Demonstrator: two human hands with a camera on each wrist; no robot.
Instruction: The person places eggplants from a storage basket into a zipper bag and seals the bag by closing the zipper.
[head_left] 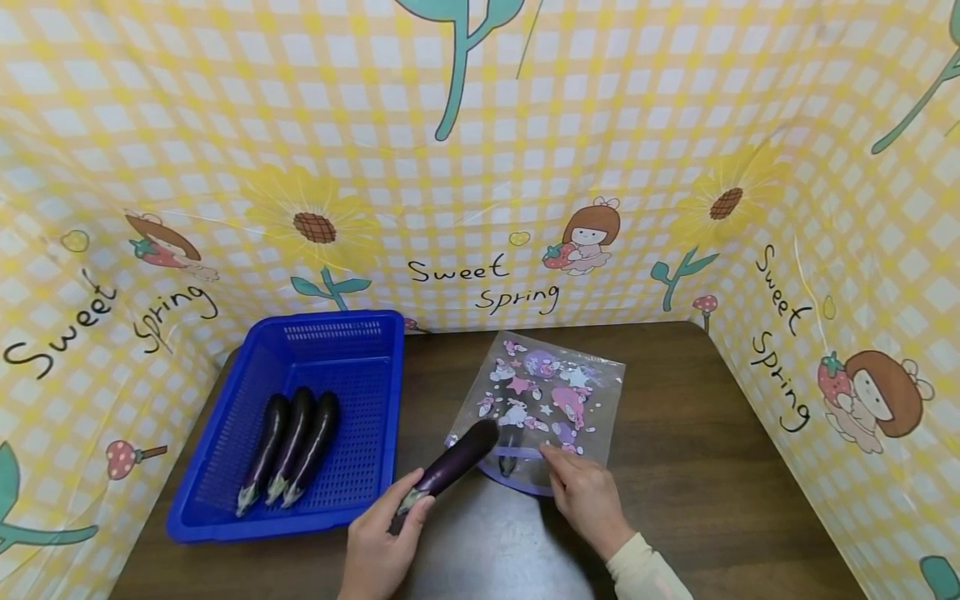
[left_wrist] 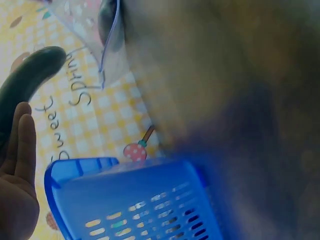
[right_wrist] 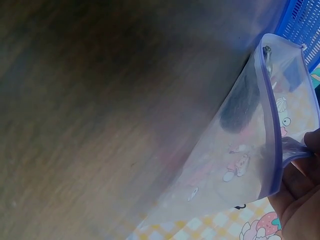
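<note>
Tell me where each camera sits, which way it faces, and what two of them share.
Head: on the head, facing forward and down at the basket, bag and held eggplant; shows the left hand, right hand and a sleeve.
Left wrist: on that wrist, facing the basket; left hand and held eggplant at the left edge.
Right wrist: on that wrist, facing the bag; right hand at the right edge.
Shared: both wrist views show bag and basket.

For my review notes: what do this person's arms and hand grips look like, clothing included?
Both grips are bare human hands, the left grip and the right grip, with no gloves, cables or markings visible. A plain cream sleeve covers the right forearm, ending near the wrist. No sleeve shows on the left side.
</note>
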